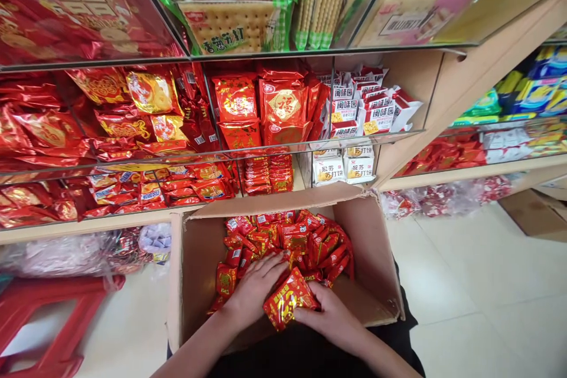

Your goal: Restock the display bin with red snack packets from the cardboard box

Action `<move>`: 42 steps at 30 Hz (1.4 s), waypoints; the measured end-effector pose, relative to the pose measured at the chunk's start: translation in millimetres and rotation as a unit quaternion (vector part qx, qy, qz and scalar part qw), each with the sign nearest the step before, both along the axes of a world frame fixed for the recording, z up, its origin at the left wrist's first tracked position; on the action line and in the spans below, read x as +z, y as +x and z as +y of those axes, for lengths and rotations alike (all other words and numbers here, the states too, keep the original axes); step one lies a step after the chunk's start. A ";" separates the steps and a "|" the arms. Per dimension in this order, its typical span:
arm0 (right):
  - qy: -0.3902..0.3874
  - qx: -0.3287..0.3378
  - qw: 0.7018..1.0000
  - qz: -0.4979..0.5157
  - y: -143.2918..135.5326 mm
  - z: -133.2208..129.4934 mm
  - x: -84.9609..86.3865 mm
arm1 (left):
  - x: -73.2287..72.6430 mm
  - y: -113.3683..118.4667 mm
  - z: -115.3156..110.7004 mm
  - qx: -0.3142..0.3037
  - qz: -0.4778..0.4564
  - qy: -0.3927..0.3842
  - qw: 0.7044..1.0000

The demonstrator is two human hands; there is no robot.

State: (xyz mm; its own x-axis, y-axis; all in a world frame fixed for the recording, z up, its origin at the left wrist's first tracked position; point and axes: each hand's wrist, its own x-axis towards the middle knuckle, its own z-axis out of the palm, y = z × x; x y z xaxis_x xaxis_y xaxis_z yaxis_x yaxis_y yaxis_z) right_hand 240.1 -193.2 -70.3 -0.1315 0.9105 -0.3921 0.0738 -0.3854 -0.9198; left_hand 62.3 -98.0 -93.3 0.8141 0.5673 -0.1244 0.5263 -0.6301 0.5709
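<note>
An open cardboard box (199, 283) sits at my lap, partly filled with small red and gold snack packets (295, 236). My right hand (330, 313) pinches one red snack packet (287, 301) by its right side, thumb on the printed face, above the near part of the box. Just left of it, my left hand (257, 289) lies over the loose packets with its fingers stretched forward. Those fingertips rest against the pile, and what lies under the palm is hidden.
Shelves with clear dividers (266, 59) rise behind the box, stocked with red packets (239, 106), white cracker packs (345, 109) and green-edged biscuits (234, 23). A red plastic stool (66, 313) stands at left. Bagged goods (443, 195) lie under the right shelf, near another cardboard box (531, 212).
</note>
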 end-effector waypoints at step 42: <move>0.060 -0.184 0.959 0.205 -8.0 28.4 44.3 | 77.8 40.7 -31.7 0.413 -0.455 -0.501 0.609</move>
